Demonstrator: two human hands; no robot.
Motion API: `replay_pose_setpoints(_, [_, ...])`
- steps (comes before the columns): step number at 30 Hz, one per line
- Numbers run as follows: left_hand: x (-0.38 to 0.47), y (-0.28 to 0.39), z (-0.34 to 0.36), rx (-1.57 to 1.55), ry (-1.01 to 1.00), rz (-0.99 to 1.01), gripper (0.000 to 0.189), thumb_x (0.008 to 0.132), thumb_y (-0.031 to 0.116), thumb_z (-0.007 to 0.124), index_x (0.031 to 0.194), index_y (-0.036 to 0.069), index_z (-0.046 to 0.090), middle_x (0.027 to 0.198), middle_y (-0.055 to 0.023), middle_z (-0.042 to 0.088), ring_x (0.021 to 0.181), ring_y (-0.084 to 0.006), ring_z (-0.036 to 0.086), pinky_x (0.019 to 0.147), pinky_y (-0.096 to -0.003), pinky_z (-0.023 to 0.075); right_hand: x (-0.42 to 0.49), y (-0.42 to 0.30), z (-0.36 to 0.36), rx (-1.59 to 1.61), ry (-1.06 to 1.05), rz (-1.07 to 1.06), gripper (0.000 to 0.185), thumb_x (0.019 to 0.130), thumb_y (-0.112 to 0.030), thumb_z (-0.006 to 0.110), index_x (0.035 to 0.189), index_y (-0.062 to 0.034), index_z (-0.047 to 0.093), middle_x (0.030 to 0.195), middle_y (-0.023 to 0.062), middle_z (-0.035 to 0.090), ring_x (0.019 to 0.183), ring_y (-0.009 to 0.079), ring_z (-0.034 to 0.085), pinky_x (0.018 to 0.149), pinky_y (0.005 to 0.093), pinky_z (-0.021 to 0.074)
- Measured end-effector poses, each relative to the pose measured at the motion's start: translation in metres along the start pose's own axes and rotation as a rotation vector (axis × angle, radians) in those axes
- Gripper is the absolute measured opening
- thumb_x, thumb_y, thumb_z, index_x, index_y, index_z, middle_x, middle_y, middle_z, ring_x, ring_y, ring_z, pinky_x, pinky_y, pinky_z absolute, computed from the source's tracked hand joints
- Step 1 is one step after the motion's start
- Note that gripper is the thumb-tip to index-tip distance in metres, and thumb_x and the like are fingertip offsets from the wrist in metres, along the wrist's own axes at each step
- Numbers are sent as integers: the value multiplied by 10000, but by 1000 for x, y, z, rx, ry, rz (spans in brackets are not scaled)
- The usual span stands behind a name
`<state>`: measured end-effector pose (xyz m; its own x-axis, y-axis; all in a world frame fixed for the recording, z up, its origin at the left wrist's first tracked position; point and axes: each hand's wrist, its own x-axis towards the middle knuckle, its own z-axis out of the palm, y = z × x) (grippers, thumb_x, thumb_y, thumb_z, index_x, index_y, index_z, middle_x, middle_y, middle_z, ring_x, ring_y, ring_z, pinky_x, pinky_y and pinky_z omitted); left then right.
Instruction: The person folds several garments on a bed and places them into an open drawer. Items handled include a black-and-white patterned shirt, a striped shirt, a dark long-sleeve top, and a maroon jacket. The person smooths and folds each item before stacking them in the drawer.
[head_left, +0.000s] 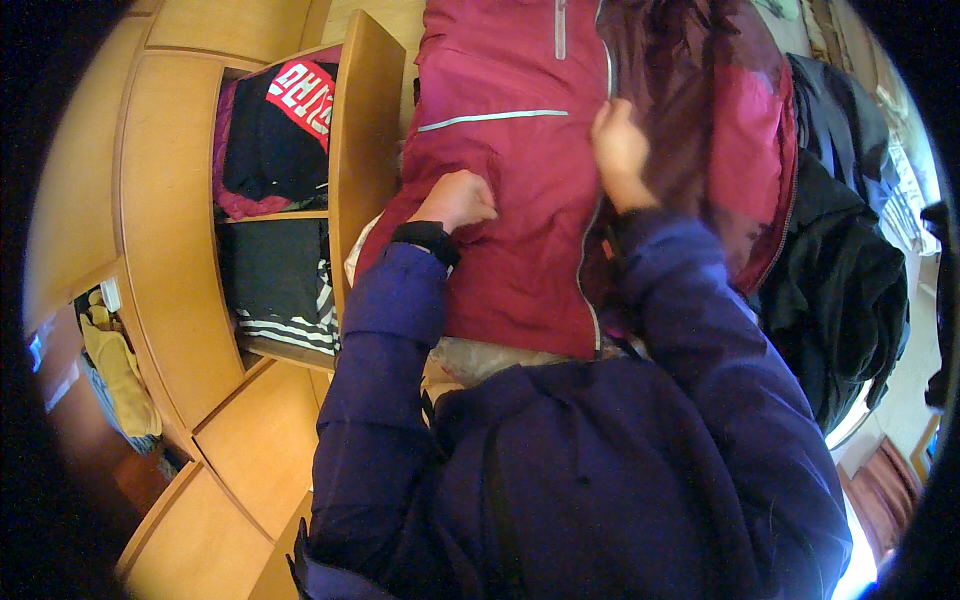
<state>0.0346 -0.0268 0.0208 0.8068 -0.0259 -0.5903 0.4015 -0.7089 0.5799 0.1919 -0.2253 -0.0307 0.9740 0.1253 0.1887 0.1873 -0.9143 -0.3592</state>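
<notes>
A red jacket lies spread before me with its front unzipped, its dark maroon lining showing on the right. A pale reflective strip crosses its front panel, and a zipped pocket is near the top. My left hand is curled on the left panel, with fabric bunched at its fingers. At the panel's zip edge, my right hand has its fingers closed on the border; it is slightly blurred. Part of the jacket's top runs out of view.
To the left, an open wooden cabinet door stands beside shelves holding a folded black garment with a red printed patch and dark striped clothing. Black clothes are heaped on the right. A yellow cloth hangs at the far left.
</notes>
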Motion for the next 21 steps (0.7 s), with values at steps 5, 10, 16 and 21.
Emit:
replay_pose_setpoints(5, [0,5,3,247,58,73,223,625,238,757,725,63,661,713,-110,650,692,-271,627,641,-355,490,0,0,1,-33,-13,12,243,895,-326,433,931,-85,449,600,201,609,542,381,611,493,482,497])
replay_pose_setpoints(10, [-5,8,6,220,144,56,204,617,225,756,710,68,664,719,-124,645,696,-292,624,634,-377,487,0,-1,0,-15,-12,17,249,896,-328,431,949,-85,452,608,203,611,553,384,612,505,485,497])
replay_pose_setpoints(16, [-4,3,4,220,164,89,210,621,229,763,708,65,666,718,-119,650,680,-283,627,623,-370,490,1,-1,-1,-6,-46,35,253,901,-327,423,961,-83,449,619,208,613,569,391,613,518,488,496])
replay_pose_setpoints(21, [-8,-1,1,41,138,125,223,637,248,760,717,61,668,706,-119,651,666,-266,632,632,-350,496,0,0,-1,-11,-50,43,253,902,-327,421,960,-82,449,617,209,611,565,394,610,515,487,495])
